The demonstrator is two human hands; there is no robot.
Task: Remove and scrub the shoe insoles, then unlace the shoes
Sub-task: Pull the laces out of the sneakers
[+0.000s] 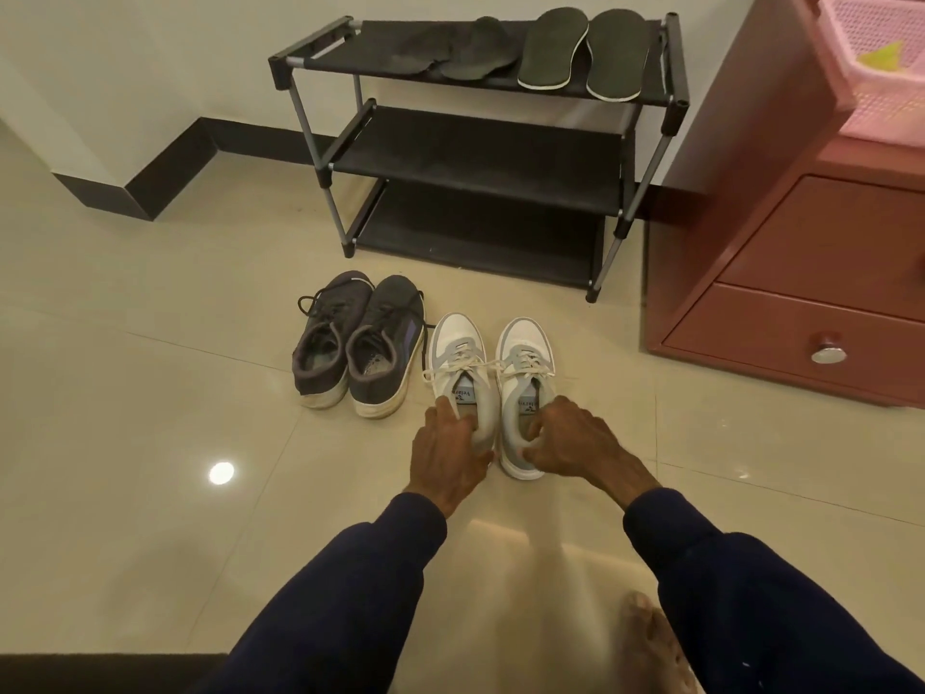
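Two white sneakers with grey panels stand side by side on the floor, laces tied. My left hand (448,450) grips the heel of the left white sneaker (458,363), fingers over its collar. My right hand (568,438) grips the heel of the right white sneaker (523,363), with fingers inside the opening and the thumb at the back. A pair of dark grey sneakers (358,343) stands just to the left, laces loose. Several dark insoles (550,47) lie on the top shelf of the black shoe rack (480,157).
A reddish-brown drawer cabinet (801,293) stands at the right, with a pink plastic basket (881,62) on top. My bare foot (650,638) rests on the beige tiled floor at the bottom. A black skirting runs along the wall on the left.
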